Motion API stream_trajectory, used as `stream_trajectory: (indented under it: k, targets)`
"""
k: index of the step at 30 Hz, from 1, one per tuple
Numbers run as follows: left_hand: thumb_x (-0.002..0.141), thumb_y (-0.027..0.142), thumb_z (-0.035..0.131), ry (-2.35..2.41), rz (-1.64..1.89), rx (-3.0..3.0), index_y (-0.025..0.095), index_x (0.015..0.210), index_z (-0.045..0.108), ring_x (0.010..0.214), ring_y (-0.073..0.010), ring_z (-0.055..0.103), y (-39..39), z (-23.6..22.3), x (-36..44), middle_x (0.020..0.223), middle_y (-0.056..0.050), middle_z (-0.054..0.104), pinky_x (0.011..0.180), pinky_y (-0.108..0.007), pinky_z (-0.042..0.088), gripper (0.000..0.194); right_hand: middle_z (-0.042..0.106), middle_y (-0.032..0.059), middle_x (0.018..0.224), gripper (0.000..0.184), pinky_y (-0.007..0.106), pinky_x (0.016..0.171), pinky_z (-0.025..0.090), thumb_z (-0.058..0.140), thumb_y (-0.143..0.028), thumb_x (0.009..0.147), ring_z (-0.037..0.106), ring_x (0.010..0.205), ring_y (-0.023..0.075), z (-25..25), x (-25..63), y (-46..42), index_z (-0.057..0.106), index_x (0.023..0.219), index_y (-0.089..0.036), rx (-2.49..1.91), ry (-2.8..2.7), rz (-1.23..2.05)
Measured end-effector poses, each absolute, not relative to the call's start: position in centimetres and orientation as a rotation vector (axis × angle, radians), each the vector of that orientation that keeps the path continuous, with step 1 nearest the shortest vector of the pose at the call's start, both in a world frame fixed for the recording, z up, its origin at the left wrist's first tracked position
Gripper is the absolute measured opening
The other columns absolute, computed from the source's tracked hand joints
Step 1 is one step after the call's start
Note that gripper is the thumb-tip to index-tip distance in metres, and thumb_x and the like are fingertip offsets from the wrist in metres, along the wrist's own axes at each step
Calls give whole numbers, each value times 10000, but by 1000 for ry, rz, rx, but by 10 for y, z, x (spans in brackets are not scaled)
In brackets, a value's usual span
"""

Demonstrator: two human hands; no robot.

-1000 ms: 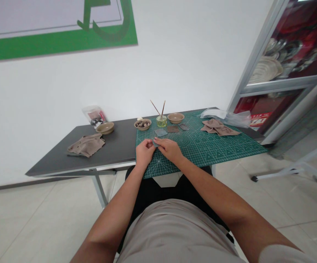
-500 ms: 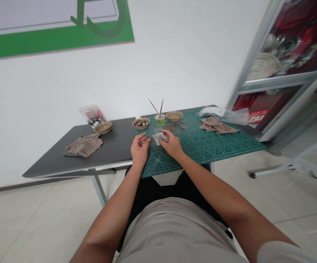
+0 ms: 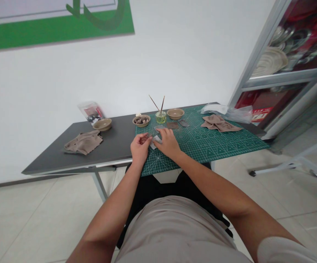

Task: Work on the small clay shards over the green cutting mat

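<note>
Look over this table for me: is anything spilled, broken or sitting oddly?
No spill or breakage shows. The one oddity is the green mat: it sits askew, its near edge sticking out past the front of the dark table. The two brown cloths are merely crumpled.

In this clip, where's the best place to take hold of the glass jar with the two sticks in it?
I'd grip the glass jar around its squat body, coming in low from the person's side. The two sticks splay up from its mouth, hampering a top grasp, and the filled bowl sits to its left.
</note>
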State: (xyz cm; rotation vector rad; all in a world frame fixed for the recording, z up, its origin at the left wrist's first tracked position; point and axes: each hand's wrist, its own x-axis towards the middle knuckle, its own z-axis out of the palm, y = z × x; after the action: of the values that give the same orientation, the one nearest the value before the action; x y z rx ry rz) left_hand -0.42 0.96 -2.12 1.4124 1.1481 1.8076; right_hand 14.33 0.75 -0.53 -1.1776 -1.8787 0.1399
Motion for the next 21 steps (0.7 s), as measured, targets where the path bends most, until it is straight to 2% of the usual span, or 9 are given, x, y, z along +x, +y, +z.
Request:
stream_trajectory:
  k: [2, 6, 10, 12, 14, 16, 18, 21]
  targets:
    - [693, 279, 763, 1184, 1781, 1466, 175, 942, 718, 669, -120, 602, 8, -21, -5, 759, -4, 675, 676, -265, 509, 273, 650, 134, 1124, 335, 434, 953, 452, 626, -276, 836, 583, 1048, 262, 0, 144, 5, 611, 1146, -149, -1127, -1817, 241]
    - [727, 262, 726, 1299, 1708, 1649, 198, 936, 742, 638, -105, 550, 2, -17, -4, 785, 0, 682, 657, -251, 472, 219, 709, 51, 962, 248, 311, 760, 529, 575, -328, 890, 652, 774, 150, 11, 143, 6, 640, 1085, -188, -1034, -1702, 737]
    - [730, 243, 708, 1422, 1613, 1759, 204, 858, 736, 569, -106, 514, -3, -7, -2, 665, 23, 640, 612, -249, 454, 136, 714, 21, 850, 217, 275, 665, 534, 614, -363, 860, 651, 695, 131, 11, 142, 14, 639, 989, -191, -986, -1636, 984]
    - [718, 208, 699, 1364, 1566, 1809, 215, 906, 729, 639, -128, 583, -2, -2, -3, 724, 11, 678, 669, -266, 486, 191, 695, 5, 780, 188, 269, 628, 532, 631, -347, 836, 636, 643, 125, 8, 144, 18, 624, 931, -185, -965, -1596, 1053]
    - [705, 164, 688, 1267, 1498, 1827, 231, 1137, 667, 716, -153, 642, 1, 1, -8, 773, 6, 706, 738, -290, 513, 438, 668, -9, 724, 172, 270, 617, 535, 664, -324, 794, 621, 611, 122, 5, 147, 21, 612, 875, -181, -950, -1542, 1091]
    - [718, 136, 652, 1236, 1456, 1828, 245, 1277, 575, 726, -162, 660, 4, 4, -14, 783, 10, 711, 759, -308, 525, 575, 653, -13, 704, 179, 279, 633, 545, 692, -307, 754, 624, 621, 127, 1, 151, 24, 610, 851, -181, -941, -1477, 1112]
    - [753, 128, 606, 1327, 1423, 1928, 257, 1259, 590, 774, -180, 658, 6, 6, -20, 838, -8, 719, 803, -339, 522, 523, 655, -9, 705, 175, 293, 656, 552, 701, -290, 734, 635, 646, 136, -2, 156, 26, 616, 838, -179, -953, -1452, 1118]
    - [776, 139, 594, 1469, 1171, 2279, 252, 1112, 682, 976, -244, 609, 5, 8, -23, 1026, -57, 714, 918, -414, 466, 366, 669, -2, 709, 152, 305, 684, 546, 713, -242, 704, 650, 675, 149, -4, 162, 27, 629, 813, -177, -1059, -1555, 1001]
